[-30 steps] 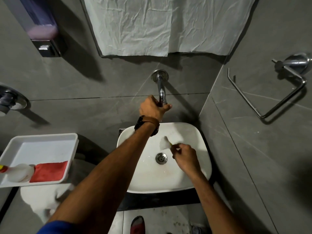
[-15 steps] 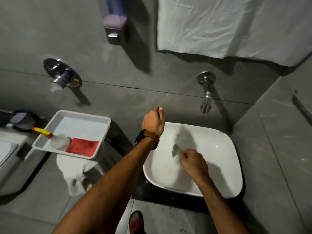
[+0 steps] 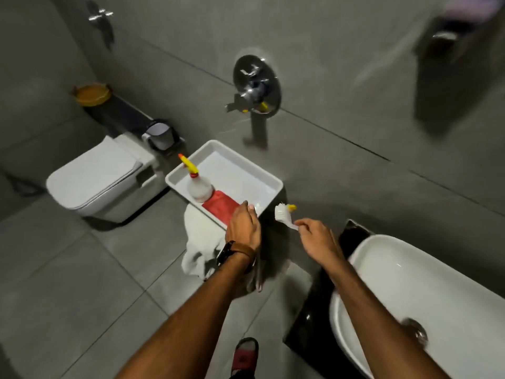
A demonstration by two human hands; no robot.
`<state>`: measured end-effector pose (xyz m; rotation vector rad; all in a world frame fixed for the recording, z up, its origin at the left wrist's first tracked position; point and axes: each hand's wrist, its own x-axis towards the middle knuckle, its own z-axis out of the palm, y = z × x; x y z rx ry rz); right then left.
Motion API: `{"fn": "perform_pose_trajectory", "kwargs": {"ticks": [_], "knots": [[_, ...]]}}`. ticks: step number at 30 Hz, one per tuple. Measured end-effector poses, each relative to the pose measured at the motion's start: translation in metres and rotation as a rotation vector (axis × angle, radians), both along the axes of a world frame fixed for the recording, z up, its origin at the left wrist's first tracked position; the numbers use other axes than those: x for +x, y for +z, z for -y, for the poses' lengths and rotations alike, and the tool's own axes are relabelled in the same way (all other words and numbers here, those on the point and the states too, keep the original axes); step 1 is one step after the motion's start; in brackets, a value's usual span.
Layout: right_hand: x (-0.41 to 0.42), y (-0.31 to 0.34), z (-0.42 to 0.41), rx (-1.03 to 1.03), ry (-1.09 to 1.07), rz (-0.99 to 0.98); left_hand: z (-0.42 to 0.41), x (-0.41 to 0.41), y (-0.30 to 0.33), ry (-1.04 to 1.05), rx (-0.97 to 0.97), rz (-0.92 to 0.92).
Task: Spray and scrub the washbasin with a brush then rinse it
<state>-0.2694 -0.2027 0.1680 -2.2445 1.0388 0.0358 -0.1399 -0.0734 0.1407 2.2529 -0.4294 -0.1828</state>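
The brush looks light and stiff — a thin white handle, best pinched low on the stem as the right hand does now, fingers closed on it, bristle head jutting past the fingertips toward the white tray. The left hand hovers at the tray's near rim over the red cloth, fingers loosely apart, gripping nothing — the washbasin sits behind, right.
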Motion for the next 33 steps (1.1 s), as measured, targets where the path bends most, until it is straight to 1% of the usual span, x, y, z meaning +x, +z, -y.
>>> {"fn": "perform_pose_trajectory", "kwargs": {"ticks": [6,11,14,17,21,23,28,33], "knots": [[0.101,-0.065,0.01,0.02,0.13,-0.07,-0.046,0.053,-0.059,0.12,0.109,-0.057],[0.164,-0.122,0.027,-0.004,0.173,-0.132,-0.052,0.09,-0.096,0.16,0.121,-0.057],[0.19,-0.148,0.035,-0.075,0.246,-0.193,-0.045,0.106,-0.113,0.154,0.125,-0.088],[0.209,-0.161,0.038,-0.196,0.317,-0.232,-0.037,0.115,-0.125,0.126,0.183,-0.147],[0.226,-0.171,0.043,-0.359,0.402,-0.262,-0.028,0.117,-0.138,0.113,0.213,-0.199],[0.231,-0.173,0.046,-0.381,0.416,-0.283,-0.025,0.117,-0.142,0.103,0.23,-0.218],[0.218,-0.172,0.046,-0.327,0.395,-0.27,-0.024,0.112,-0.137,0.071,0.267,-0.272],[0.185,-0.148,0.045,-0.262,0.219,-0.068,-0.018,0.106,-0.114,0.069,0.264,-0.241]]}}
